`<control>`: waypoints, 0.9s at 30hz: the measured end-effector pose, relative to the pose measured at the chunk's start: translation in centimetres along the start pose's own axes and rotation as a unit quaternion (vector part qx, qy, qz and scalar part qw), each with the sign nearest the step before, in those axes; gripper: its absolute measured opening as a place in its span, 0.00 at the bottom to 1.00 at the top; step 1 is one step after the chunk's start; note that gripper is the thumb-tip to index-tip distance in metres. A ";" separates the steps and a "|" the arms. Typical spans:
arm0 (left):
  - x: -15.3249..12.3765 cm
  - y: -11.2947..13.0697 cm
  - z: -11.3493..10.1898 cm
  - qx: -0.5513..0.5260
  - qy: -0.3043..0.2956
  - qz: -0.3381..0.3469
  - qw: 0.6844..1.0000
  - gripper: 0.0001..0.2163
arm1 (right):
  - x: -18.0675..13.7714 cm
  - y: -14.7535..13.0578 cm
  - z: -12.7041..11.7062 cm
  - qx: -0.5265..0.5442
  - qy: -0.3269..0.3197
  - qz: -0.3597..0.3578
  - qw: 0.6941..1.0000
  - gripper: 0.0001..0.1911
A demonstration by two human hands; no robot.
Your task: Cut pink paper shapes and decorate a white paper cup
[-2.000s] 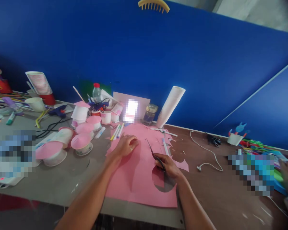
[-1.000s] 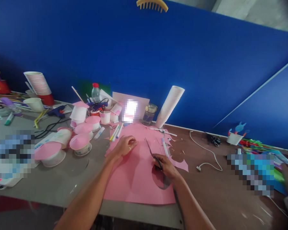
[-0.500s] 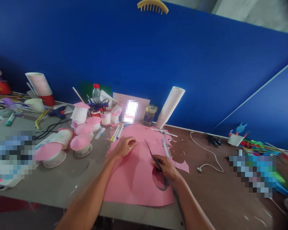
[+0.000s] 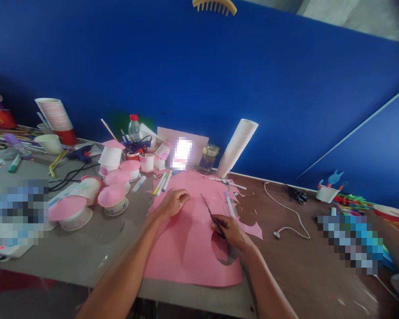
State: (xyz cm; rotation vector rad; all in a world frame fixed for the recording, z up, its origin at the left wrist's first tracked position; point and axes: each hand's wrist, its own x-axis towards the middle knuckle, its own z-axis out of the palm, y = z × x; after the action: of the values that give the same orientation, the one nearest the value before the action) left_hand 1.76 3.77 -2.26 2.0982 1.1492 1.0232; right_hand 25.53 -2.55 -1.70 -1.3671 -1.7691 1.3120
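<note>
My right hand is wrapped round a pair of dark scissors, whose thin blades point away from me over a large sheet of pink paper. My left hand lies above the left part of that sheet, fingers curled together; whatever they pinch, if anything, is hidden. Near the right hand, a hole with a rounded edge shows in the sheet, and a white marker lies just beyond. Jagged pink scraps border the sheet on the right.
Pink-topped paper cups stand left of the sheet, near a glue gun. Behind are a lit phone, a glass jar and a leaning cup stack. A white cable lies right. Another person's arm reaches in at far right.
My hands and the scissors hold almost the same pose; the view has shifted slightly. At far right, the other person's arm has moved, and more of a red-and-white bowl shows.
</note>
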 end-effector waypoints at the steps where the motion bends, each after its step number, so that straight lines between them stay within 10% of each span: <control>1: 0.0 0.0 0.0 0.000 -0.001 0.002 1.000 0.11 | -0.1 -0.1 -0.1 -0.005 0.000 0.003 1.000 0.18; 27: 0.4 -0.3 1.0 -0.024 -0.043 -0.008 0.999 0.11 | -0.5 1.8 -2.7 -0.012 -0.035 0.028 0.999 0.27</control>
State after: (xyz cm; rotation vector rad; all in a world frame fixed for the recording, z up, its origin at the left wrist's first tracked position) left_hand 2.55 4.17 -2.88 2.0717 1.0874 0.9356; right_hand 28.76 -1.98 -2.26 -1.4083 -1.8113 1.3875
